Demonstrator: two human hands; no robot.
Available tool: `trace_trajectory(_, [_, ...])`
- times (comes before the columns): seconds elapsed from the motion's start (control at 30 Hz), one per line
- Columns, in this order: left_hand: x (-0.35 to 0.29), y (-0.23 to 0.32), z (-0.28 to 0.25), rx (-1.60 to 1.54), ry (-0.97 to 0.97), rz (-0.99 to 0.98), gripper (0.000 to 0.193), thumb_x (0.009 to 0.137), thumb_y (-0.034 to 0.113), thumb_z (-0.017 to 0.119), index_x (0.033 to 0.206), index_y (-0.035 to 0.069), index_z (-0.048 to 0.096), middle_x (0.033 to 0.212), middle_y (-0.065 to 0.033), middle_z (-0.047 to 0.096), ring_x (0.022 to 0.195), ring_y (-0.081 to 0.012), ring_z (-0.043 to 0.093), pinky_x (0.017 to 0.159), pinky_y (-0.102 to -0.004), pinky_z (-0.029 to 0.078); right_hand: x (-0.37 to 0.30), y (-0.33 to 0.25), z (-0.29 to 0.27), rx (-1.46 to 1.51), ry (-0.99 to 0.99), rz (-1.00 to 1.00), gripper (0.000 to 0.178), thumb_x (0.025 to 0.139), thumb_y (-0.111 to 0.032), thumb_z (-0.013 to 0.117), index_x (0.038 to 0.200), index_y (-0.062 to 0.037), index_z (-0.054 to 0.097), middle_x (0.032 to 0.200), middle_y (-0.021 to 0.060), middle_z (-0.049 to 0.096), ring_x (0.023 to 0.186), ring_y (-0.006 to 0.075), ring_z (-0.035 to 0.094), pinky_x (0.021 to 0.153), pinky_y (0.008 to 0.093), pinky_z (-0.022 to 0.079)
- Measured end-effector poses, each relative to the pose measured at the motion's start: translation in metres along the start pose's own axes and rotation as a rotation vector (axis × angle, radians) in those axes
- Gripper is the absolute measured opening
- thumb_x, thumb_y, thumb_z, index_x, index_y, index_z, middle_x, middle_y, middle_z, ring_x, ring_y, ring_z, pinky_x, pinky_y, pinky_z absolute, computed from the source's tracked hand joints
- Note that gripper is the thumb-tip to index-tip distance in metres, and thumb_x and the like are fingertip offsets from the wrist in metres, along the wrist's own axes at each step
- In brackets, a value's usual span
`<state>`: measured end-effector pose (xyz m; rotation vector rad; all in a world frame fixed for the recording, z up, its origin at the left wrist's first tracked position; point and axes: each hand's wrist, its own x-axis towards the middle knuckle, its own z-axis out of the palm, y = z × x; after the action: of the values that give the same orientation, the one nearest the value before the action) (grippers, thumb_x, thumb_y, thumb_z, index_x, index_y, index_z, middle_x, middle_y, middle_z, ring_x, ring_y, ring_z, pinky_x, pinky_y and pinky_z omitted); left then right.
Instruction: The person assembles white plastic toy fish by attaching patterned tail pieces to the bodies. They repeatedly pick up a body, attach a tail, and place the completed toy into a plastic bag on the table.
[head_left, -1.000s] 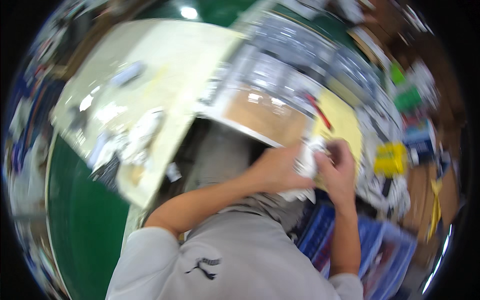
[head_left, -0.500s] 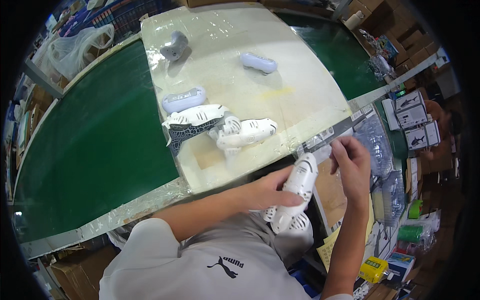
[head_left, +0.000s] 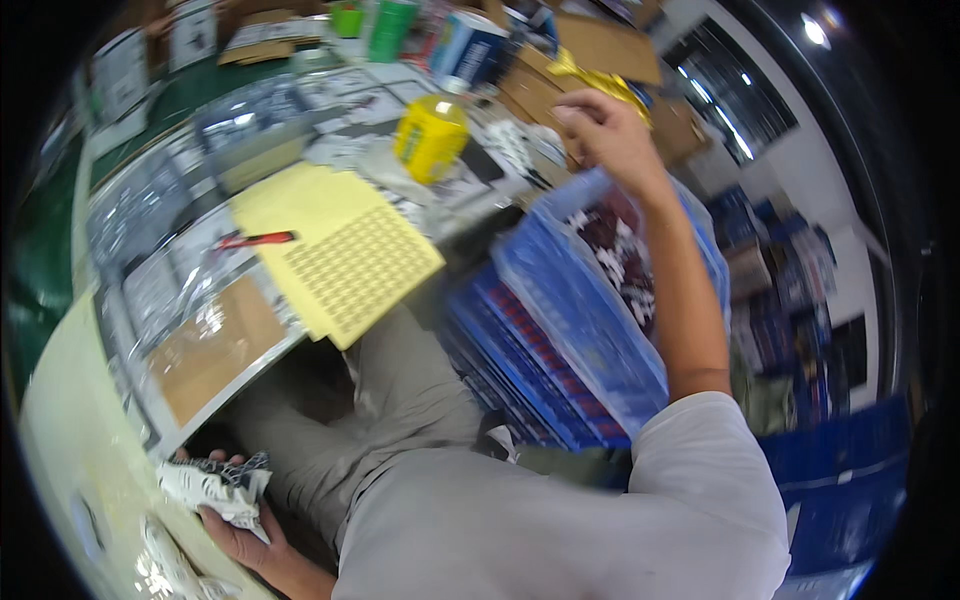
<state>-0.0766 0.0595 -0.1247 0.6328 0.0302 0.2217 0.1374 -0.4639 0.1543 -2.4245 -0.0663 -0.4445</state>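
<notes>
At the lower left, my left hand [head_left: 240, 538] grips a white plastic toy body [head_left: 205, 492] with dark slits and a black-and-white mesh-patterned part. The fingers are wrapped round it, just off the pale table's edge. My right hand [head_left: 612, 140] is raised at the upper right, fingers loosely bent and apart, with nothing visible in them. Below that hand and forearm stands a blue crate [head_left: 560, 290] lined with blue plastic, holding dark red and white small pieces [head_left: 612, 255]. Another white toy body [head_left: 165, 565] lies on the pale table [head_left: 60, 430].
A yellow sheet [head_left: 340, 250] of small printed marks overhangs the bench edge, with a red cutter [head_left: 258, 239] on it. Behind it stand a yellow bottle [head_left: 432, 135] and green tape rolls [head_left: 391, 30]. Clear plastic trays [head_left: 250, 130] and brown cardboard [head_left: 215, 345] lie leftward.
My view has swung to the right, from the pale table to the side bench and blue crate. My right hand has moved out over the crate's far side; my left hand still holds a white toy body.
</notes>
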Motion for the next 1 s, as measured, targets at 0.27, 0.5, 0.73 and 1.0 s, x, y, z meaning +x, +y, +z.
trace_trajectory(0.27, [0.031, 0.054, 0.005, 0.591, 0.375, 0.067, 0.072, 0.106, 0.037, 0.057, 0.161, -0.004, 0.034, 0.149, -0.0275, 0.054, 0.136, -0.0386, 0.055, 0.117, -0.0499, 0.042, -0.173, 0.296, -0.185, -0.330, -0.053, 0.806, 0.015, 0.090, -0.014, 0.065, 0.092, -0.0053, 0.077, 0.076, 0.0057, 0.071, 0.060, 0.0160, 0.065, 0.048, 0.0349, 0.051])
trace_trajectory(0.5, [0.061, 0.159, 0.073, 1.568, 0.589, 0.130, 0.076, 0.096, 0.023, 0.070, 0.151, -0.020, 0.038, 0.144, -0.0364, 0.052, 0.132, -0.0418, 0.054, 0.114, -0.0534, 0.041, -0.239, 0.466, -0.126, -0.328, -0.312, 1.088, 0.018, 0.091, -0.014, 0.060, 0.087, -0.0027, 0.073, 0.078, 0.0097, 0.073, 0.059, 0.0221, 0.068, 0.051, 0.0398, 0.059])
trace_trajectory(0.73, [0.130, 0.225, 0.035, 2.067, 0.476, 0.062, 0.071, 0.101, 0.031, 0.064, 0.152, -0.014, 0.042, 0.146, -0.0320, 0.053, 0.134, -0.0399, 0.054, 0.114, -0.0500, 0.042, -0.238, 0.559, -0.048, -0.857, -0.706, 0.594, 0.035, 0.095, -0.026, 0.056, 0.102, 0.0001, 0.079, 0.102, 0.0259, 0.076, 0.091, 0.0440, 0.075, 0.087, 0.0481, 0.061])
trace_trajectory(1.0, [0.188, 0.307, -0.056, 2.476, 0.418, -0.119, 0.067, 0.107, 0.041, 0.058, 0.153, -0.006, 0.047, 0.149, -0.0270, 0.055, 0.136, -0.0378, 0.054, 0.114, -0.0461, 0.043, -0.243, 0.582, 0.020, -0.594, -0.074, 0.909, 0.047, 0.085, -0.034, 0.073, 0.109, 0.0065, 0.075, 0.110, 0.0353, 0.072, 0.111, 0.0489, 0.070, 0.097, 0.0534, 0.057])
